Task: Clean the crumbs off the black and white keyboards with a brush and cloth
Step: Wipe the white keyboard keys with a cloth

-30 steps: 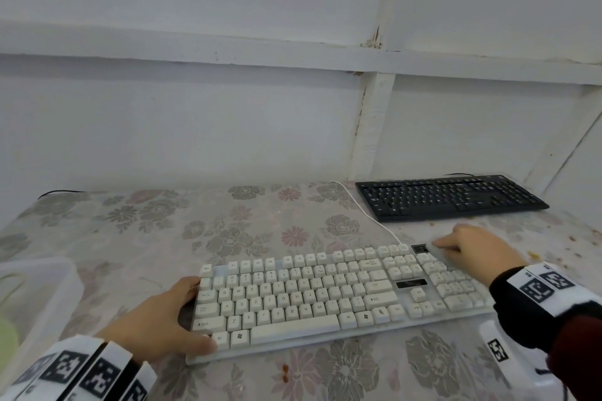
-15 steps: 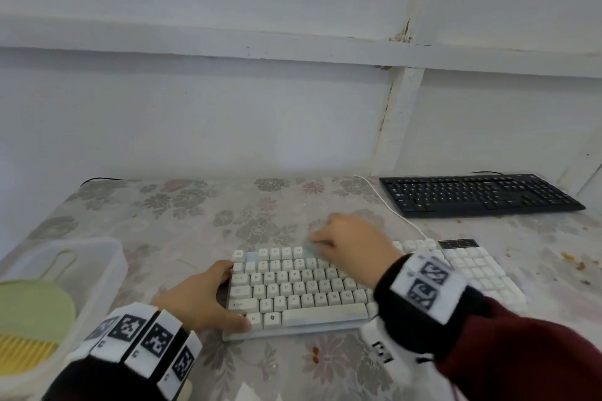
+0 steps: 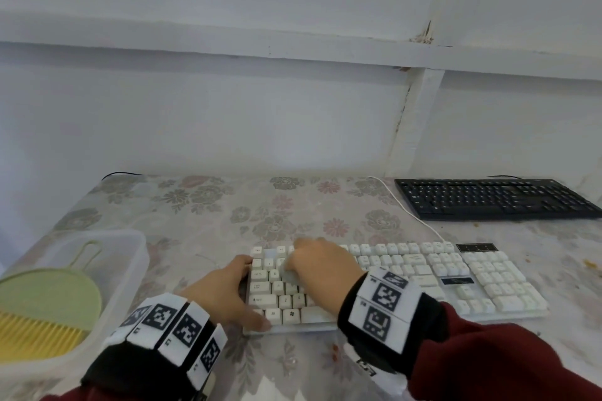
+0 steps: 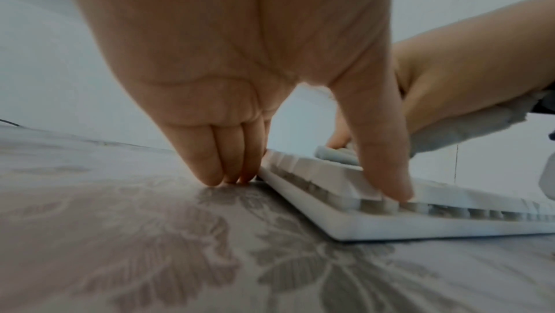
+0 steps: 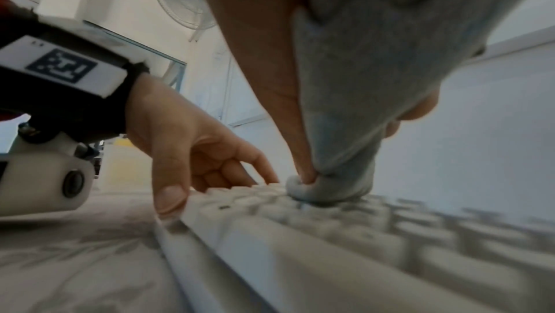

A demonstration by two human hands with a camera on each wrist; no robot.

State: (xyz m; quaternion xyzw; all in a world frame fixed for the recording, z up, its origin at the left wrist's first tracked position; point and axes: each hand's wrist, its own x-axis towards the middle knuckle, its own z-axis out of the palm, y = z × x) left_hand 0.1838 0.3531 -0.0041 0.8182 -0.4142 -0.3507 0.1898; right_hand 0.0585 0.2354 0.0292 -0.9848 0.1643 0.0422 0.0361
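The white keyboard (image 3: 423,273) lies near the table's front edge. My left hand (image 3: 224,290) braces its left end: straight fingers (image 4: 210,163) stand on the table against the side edge, and the thumb (image 4: 387,163) presses on the front corner keys. My right hand (image 3: 322,267) grips a grey cloth (image 5: 360,80) and presses it onto the keys at the upper left of the white keyboard (image 5: 330,235). In the head view, only a bit of the cloth (image 3: 288,273) shows under the fingers. The black keyboard (image 3: 495,198) lies at the back right, untouched.
A clear plastic tub (image 3: 130,238) at the left holds a green brush (image 3: 42,303) with yellow bristles. The white cable (image 3: 407,208) runs back between the keyboards. A few crumbs (image 3: 589,262) lie on the flowered tablecloth at the right. A wall stands close behind.
My right hand has swept the cloth leftward across the white keyboard, from the number pad end to the upper left keys. My left hand has stayed at the left end.
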